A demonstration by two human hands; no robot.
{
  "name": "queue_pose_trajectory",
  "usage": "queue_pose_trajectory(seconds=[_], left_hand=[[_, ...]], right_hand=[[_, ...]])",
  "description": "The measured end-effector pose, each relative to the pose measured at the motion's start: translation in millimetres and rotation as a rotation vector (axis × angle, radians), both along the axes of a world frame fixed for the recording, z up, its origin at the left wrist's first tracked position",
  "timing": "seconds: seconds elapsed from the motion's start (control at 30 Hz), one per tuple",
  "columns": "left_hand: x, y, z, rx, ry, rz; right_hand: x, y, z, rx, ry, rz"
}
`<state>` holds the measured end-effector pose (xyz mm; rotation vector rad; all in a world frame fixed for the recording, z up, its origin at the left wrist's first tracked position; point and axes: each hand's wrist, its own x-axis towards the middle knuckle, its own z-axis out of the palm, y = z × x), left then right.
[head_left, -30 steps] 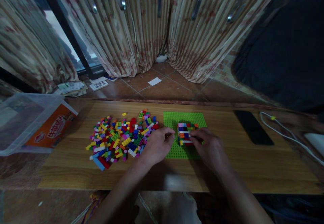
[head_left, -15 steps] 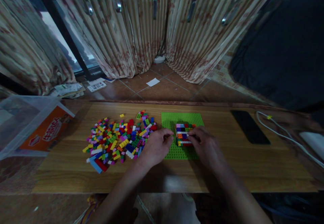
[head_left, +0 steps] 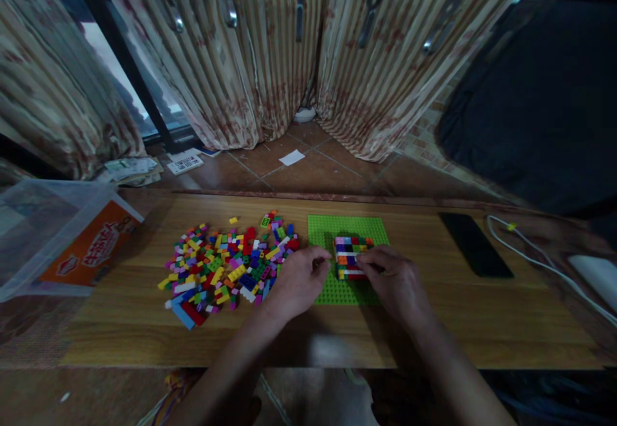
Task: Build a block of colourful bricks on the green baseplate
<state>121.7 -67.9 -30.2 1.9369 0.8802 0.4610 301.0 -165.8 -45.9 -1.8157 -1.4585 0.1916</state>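
A block of multicoloured toy bricks (head_left: 344, 260), stacked in rows, is built on a green studded baseplate (head_left: 347, 223). My right hand (head_left: 393, 278) lies over the block's right side, its thumb and forefinger pinched on a small pale toy brick at the top of it. Those fingers cover part of the block. Over the plate's left edge, my left hand (head_left: 301, 278) is curled, with thumb and forefinger drawn close together just left of the block. Whatever may be between them cannot be made out. Beside it spreads a pile of loose toy bricks (head_left: 219, 262) in many colours.
A clear plastic box (head_left: 62, 195) with an orange label stands at the left end of the wooden table (head_left: 159, 346). On the right lie a black phone-like slab (head_left: 475, 245) and a white cable (head_left: 535, 256). Striped curtains (head_left: 260, 66) hang beyond.
Both hands stay almost in place. The right fingers have settled slightly flatter over the brick block. The whole view has shifted a little downward.
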Motion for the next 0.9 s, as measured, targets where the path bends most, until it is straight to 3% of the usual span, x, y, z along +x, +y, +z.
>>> queue_pose_trajectory(seconds=[0.9], left_hand=[[4.5, -9.0, -1.9, 0.071, 0.110, -0.060]], right_hand=[[-14.4, -7.6, -7.1, -0.020, -0.308, -0.033]])
